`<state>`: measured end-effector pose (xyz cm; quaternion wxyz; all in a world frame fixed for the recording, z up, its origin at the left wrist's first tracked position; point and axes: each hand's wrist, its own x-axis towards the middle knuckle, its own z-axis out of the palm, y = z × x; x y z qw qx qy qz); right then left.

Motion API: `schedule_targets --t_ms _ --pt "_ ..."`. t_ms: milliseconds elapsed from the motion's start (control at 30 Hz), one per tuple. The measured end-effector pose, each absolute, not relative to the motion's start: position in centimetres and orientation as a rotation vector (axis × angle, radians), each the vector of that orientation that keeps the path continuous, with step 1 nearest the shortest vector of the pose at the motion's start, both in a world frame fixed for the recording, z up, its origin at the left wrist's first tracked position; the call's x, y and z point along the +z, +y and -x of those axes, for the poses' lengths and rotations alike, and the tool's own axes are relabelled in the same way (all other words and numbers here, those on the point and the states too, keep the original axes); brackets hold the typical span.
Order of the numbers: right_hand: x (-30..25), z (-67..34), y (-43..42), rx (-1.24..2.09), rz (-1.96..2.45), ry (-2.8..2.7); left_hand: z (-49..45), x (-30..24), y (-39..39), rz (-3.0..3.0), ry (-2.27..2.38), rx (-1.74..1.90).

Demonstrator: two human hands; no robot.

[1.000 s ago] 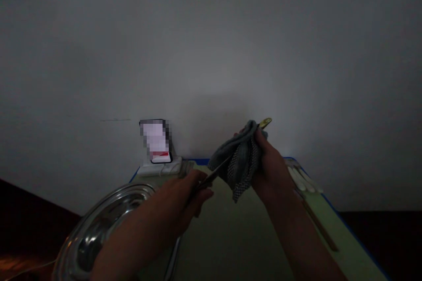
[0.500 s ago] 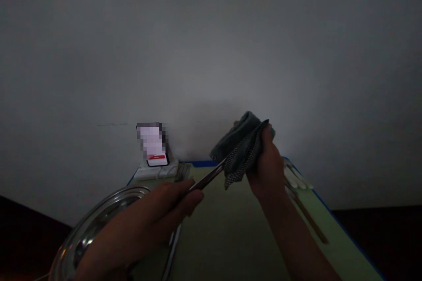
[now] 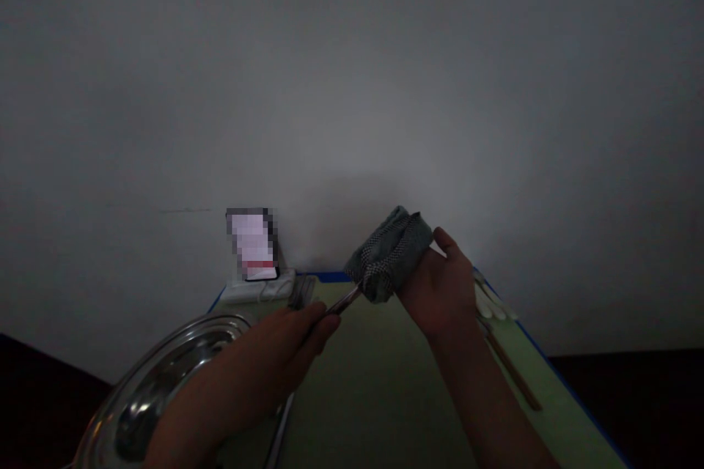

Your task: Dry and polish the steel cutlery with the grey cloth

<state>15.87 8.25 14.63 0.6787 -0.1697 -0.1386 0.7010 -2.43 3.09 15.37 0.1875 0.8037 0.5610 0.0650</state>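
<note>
Grips a slim metal handle [image 3: 345, 299] in the bent fingers of the left hand [image 3: 291, 343], at eight o'clock from a bunched grey cloth [image 3: 388, 253]. Slants from this grip towards two o'clock and into the folds, with the far end hidden under the fabric. Has the cloth, banded with fine dark-and-light check, raised above the desk [image 3: 396, 388], just below the middle of the view. Shows the right hand [image 3: 440, 297] at four o'clock from the cloth, with palm bared against the fabric and thumb standing apart; cannot tell whether grasping, with the other fingers out of sight behind the cloth.

Farther out from the cloth, shows fork-like tines [image 3: 302, 292] between eight and nine o'clock, just past the left hand. Includes at nine o'clock a phone [image 3: 254, 243] with lit, pixelated screen, leaning above a white block [image 3: 258, 287]. Has a shiny metal bowl [image 3: 137, 410] at eight o'clock, partly covered by the left forearm [image 3: 203, 403]. Reveals pale pieces [image 3: 495, 304] and a brown-handled utensil [image 3: 520, 377] around four o'clock, beyond the right hand. Ends at twelve o'clock in a dim grey wall [image 3: 352, 73].
</note>
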Motion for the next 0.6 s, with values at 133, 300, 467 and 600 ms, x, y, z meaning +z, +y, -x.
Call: schedule_targets --t_ms 133,300,467,600 --pt "14.4 -16.2 8.7 1.490 0.489 -0.326 2.4 15.3 3.3 -2.224 1.560 0.193" --pt "13.3 -16.7 9.9 1.348 0.528 -0.387 2.7 15.2 3.2 -2.203 1.519 0.224" --pt "12.8 -16.8 10.3 1.281 0.510 -0.355 2.2 15.1 3.0 -2.271 1.547 0.139" --pt "12.5 -14.2 9.5 1.302 0.552 -0.380 1.2 14.6 3.0 -2.331 1.540 0.154"
